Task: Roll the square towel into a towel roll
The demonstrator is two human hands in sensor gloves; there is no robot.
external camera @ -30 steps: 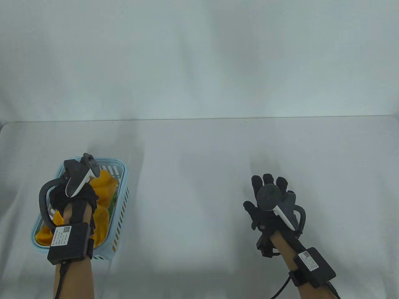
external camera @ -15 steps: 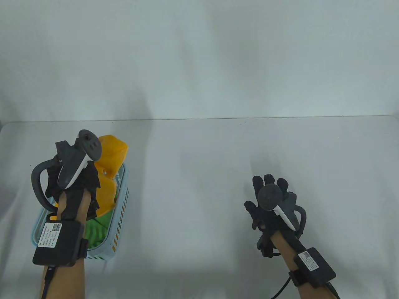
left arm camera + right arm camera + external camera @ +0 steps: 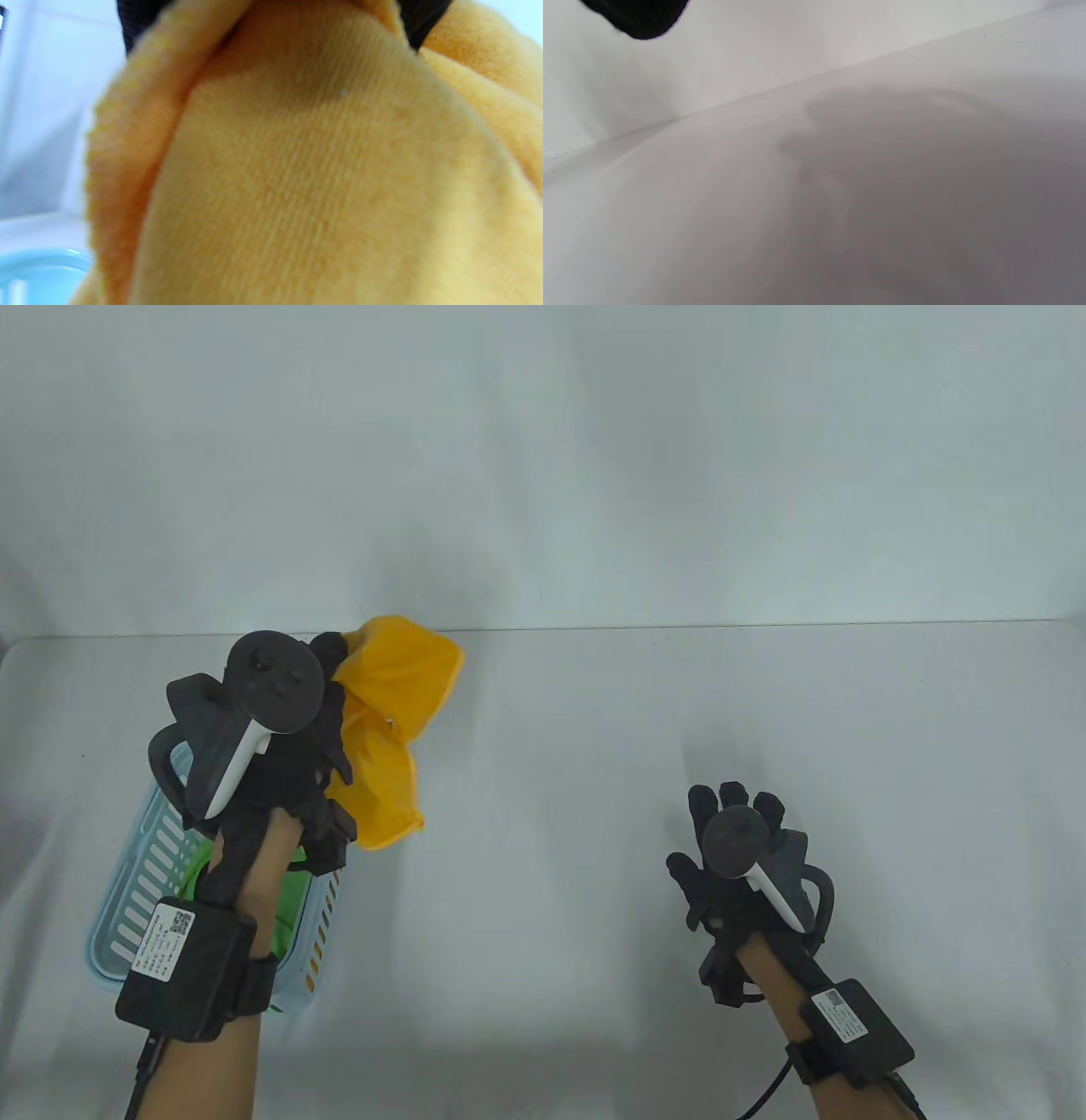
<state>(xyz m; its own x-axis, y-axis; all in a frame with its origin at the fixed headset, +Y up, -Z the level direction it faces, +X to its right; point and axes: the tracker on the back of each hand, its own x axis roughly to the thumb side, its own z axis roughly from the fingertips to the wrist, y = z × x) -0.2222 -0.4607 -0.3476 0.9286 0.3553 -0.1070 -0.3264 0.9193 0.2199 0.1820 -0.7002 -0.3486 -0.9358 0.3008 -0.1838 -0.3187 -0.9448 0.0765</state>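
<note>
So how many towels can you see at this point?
2. An orange towel hangs from the left hand, lifted above the blue basket. A green towel lies in the basket, mostly behind the arm; more may be hidden.

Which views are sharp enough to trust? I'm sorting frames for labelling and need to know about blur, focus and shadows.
Table view: sharp and evenly lit, with the left hand gripping the yellow towel above the basket; soft shadows lie on the table.
Left wrist view: the towel fills the frame, soft at the edges.
Right wrist view: mostly bare table carrying a hand-shaped shadow; one blurred fingertip.
</note>
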